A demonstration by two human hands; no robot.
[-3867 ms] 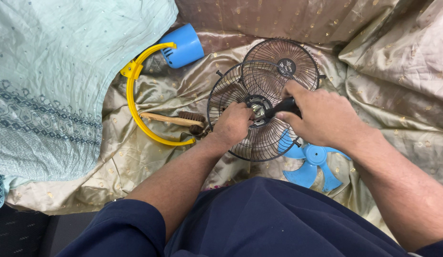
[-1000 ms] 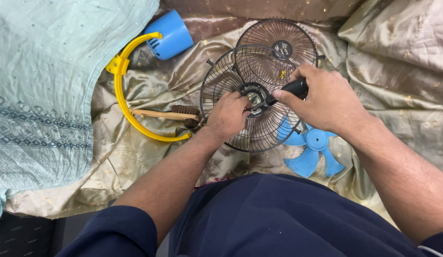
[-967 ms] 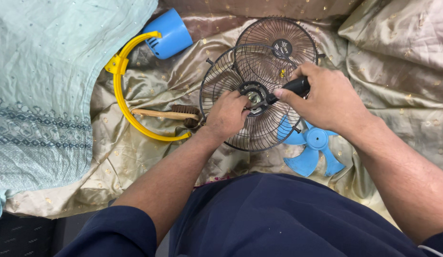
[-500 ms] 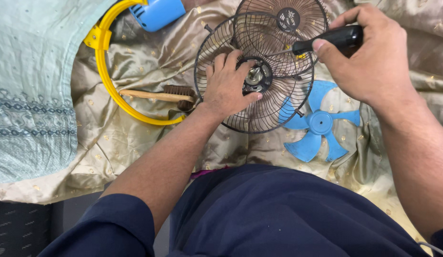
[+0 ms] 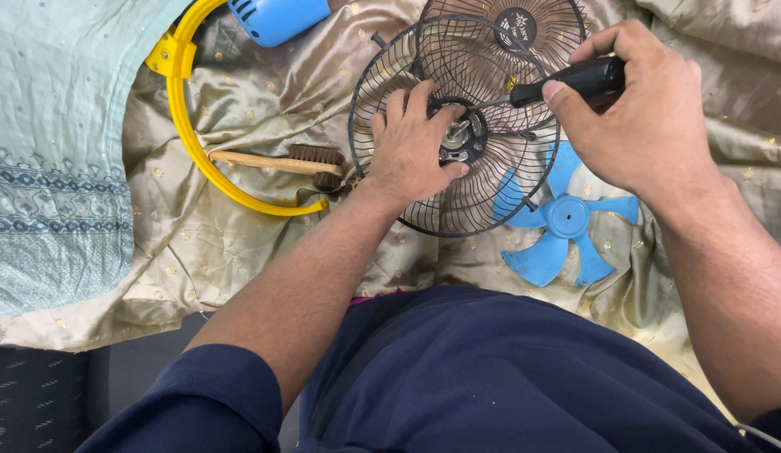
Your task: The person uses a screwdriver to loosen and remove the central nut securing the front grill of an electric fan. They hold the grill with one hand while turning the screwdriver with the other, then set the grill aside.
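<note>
A black wire fan guard (image 5: 491,197) lies on a gold cloth, with a metal hub (image 5: 457,138) at its centre. My left hand (image 5: 411,147) lies flat on the guard just left of the hub, fingers spread. My right hand (image 5: 638,105) is closed around a black-handled screwdriver (image 5: 575,80); its thin shaft slants down-left toward the hub. A second wire guard (image 5: 512,25) with a round centre badge lies behind the first, partly overlapped by it.
A blue fan blade (image 5: 562,218) lies right of the guard. A yellow plastic ring (image 5: 185,109), a wooden-handled brush (image 5: 277,161) and a blue motor housing (image 5: 277,18) lie to the left. A pale green patterned cloth (image 5: 54,151) covers the far left.
My right hand drew the screwdriver back from the hub to the upper right, then brought its tip close to the hub again. My left hand opened flat on the guard. The view shifted downward.
</note>
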